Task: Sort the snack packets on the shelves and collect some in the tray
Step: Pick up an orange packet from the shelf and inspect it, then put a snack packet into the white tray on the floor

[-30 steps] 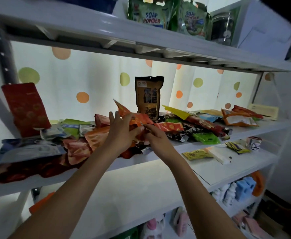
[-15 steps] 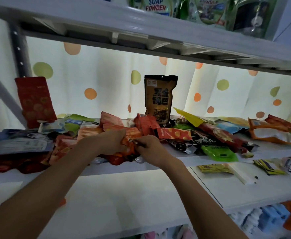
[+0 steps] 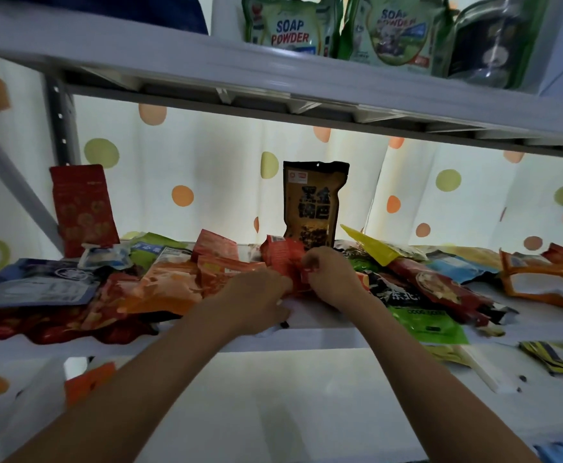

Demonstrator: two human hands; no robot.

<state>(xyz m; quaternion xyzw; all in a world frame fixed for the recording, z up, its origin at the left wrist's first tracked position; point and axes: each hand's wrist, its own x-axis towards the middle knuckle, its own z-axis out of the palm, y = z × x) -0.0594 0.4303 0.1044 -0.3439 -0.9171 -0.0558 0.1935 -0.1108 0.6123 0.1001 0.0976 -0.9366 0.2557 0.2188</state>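
Several snack packets lie in a heap on the middle white shelf [image 3: 306, 339]. My right hand [image 3: 333, 279] pinches the edge of a small red packet [image 3: 283, 259] at the centre of the heap. My left hand [image 3: 256, 299] reaches in beside it, its fingers down among the orange packets [image 3: 169, 285], and what it grips is hidden. A tall brown pouch [image 3: 311, 202] stands upright just behind both hands. A red pouch [image 3: 83, 208] leans upright at the far left. No tray shows in view.
Green soap powder bags [image 3: 290, 26] stand on the top shelf [image 3: 273, 71]. Green [image 3: 430, 325], yellow [image 3: 373, 248] and dark red [image 3: 447, 295] packets spread to the right. A lower shelf [image 3: 306, 406] carries yellow packets [image 3: 557, 359] at its right. A dotted curtain hangs behind.
Both hands have moved from above the heap down into it. The right hand now pinches the red packet. The view has moved closer to the shelf and tilted up.
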